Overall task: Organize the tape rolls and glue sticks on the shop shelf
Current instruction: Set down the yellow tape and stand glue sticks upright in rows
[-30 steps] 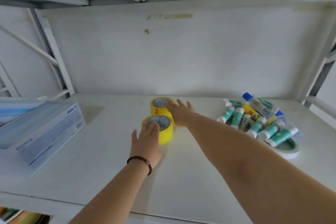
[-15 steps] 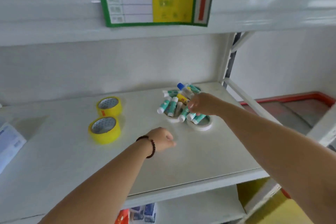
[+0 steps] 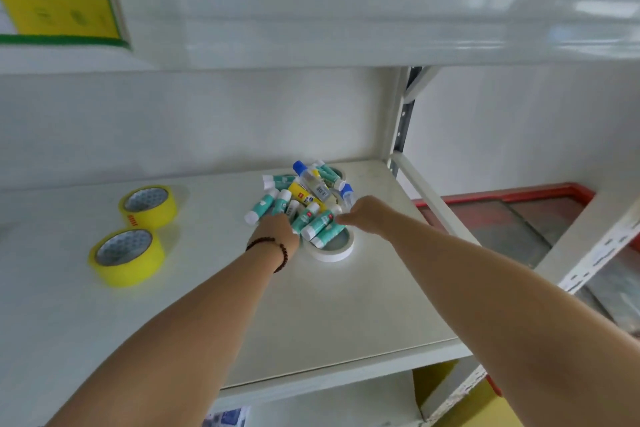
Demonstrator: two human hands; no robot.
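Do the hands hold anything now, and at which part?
Cannot be told: both the left hand and right hand touch the glue sticks, fingers hidden.

- Tape rolls point(image 3: 126, 256): yellow, grey dotted core; rear one has red print.
- Glue sticks point(image 3: 263, 207): teal with white caps; one yellow point(image 3: 304, 196); two blue-capped.
- Flat roll point(image 3: 329, 251): white.
- Shelf point(image 3: 346, 305): white.
- Bracelet point(image 3: 277, 246): dark beads.
- Sign point(image 3: 59, 0): yellow, green border.

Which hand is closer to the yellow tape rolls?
The left. The left hand, the one with the bead bracelet, is at the near left edge of the glue stick pile, on the side facing the yellow tape rolls. The right hand is at the pile's right edge, farther away.
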